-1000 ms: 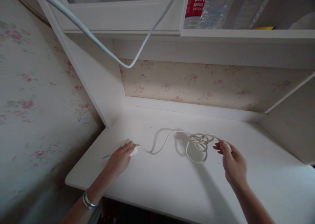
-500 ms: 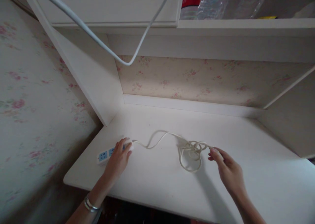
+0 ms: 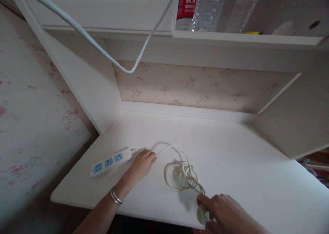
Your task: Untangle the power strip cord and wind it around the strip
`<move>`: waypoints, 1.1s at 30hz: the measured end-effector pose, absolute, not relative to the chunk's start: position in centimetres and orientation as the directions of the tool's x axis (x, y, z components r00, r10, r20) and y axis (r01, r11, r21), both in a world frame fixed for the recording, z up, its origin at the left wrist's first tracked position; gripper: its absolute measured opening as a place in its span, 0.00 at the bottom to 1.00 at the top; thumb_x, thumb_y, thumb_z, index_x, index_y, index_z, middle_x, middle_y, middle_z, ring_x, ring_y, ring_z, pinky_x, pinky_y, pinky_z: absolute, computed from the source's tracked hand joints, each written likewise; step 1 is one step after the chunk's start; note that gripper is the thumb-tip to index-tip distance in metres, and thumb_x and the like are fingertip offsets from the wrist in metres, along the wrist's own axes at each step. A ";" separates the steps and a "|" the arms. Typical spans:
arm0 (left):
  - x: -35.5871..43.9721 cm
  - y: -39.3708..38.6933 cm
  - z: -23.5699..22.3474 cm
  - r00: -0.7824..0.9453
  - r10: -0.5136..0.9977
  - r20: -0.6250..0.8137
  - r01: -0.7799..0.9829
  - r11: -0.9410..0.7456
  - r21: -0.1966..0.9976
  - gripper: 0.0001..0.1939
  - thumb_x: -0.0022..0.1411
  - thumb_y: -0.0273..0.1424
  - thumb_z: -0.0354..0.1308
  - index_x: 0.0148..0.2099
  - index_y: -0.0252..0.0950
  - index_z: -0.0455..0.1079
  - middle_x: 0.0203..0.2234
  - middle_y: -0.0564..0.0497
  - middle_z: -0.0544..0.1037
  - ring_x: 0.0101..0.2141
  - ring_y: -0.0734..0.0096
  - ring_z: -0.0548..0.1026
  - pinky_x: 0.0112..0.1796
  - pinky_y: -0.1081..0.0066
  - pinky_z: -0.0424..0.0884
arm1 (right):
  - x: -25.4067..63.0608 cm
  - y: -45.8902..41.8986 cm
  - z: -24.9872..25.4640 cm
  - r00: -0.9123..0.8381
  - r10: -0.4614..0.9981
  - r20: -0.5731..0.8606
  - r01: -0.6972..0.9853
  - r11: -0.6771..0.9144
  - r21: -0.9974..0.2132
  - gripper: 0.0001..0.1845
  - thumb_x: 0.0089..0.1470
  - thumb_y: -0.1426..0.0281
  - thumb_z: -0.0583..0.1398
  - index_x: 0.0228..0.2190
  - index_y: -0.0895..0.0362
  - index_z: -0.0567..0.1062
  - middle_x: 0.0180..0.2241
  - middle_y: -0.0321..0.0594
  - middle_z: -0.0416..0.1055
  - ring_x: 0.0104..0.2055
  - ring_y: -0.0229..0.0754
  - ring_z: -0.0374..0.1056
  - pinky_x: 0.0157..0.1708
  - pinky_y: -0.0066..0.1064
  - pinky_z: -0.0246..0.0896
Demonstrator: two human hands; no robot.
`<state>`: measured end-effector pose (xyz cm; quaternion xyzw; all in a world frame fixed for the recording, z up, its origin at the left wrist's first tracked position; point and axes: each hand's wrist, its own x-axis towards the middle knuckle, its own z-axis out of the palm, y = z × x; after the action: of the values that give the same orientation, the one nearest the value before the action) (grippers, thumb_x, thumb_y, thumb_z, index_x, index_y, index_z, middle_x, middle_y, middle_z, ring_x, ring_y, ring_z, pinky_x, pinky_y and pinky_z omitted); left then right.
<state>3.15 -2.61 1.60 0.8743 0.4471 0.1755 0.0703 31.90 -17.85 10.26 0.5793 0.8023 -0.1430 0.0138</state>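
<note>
A white power strip with blue sockets lies on the left part of the desk. Its cream cord runs to the right into a tangled bundle of loops. My left hand is closed over the cord just right of the strip, fingers pressed down near the desk. At the front edge, my right hand grips the plug at the cord's other end; its prongs face down toward me. The bundle hangs between the plug and the desk, partly resting on the top.
The white desk has a front edge close to me and side panels left and right. Overhead, a shelf carries plastic bottles. A thick white cable droops across the upper view.
My left hand has slid right, off the power strip and onto the cord. My right hand has come nearer and lower, drawing the bundle toward me; the plug now shows.
</note>
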 end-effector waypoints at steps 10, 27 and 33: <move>-1.0 -1.5 2.2 0.558 0.816 0.150 0.793 -0.578 0.194 0.07 0.65 0.28 0.51 0.41 0.36 0.71 0.39 0.46 0.74 0.43 0.62 0.70 0.46 0.63 0.65 | 31.4 -17.0 6.2 -0.365 0.925 0.104 0.926 0.373 -0.063 0.07 0.50 0.64 0.64 0.32 0.51 0.75 0.36 0.40 0.74 0.38 0.47 0.71 0.38 0.34 0.60; -3.3 -1.6 2.4 0.543 0.839 0.017 0.838 -0.543 0.051 0.08 0.66 0.27 0.47 0.38 0.36 0.68 0.37 0.47 0.73 0.40 0.62 0.71 0.41 0.64 0.66 | 26.0 -13.8 5.9 -0.192 0.976 -0.107 0.825 0.101 -0.557 0.05 0.57 0.66 0.57 0.32 0.54 0.68 0.34 0.38 0.72 0.33 0.41 0.69 0.30 0.28 0.51; -1.0 -2.8 1.7 0.376 0.919 0.117 0.924 -0.363 -0.116 0.15 0.60 0.16 0.43 0.44 0.32 0.67 0.37 0.42 0.72 0.36 0.61 0.73 0.39 0.63 0.67 | 24.0 -13.5 6.0 -0.218 0.975 -0.038 0.750 0.142 -0.645 0.02 0.53 0.73 0.56 0.31 0.54 0.68 0.36 0.38 0.69 0.35 0.40 0.67 0.32 0.28 0.53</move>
<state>-0.96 -2.84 1.72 0.8254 0.5584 0.0160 -0.0810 23.97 -13.49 6.03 0.5922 0.7285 -0.2795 -0.2011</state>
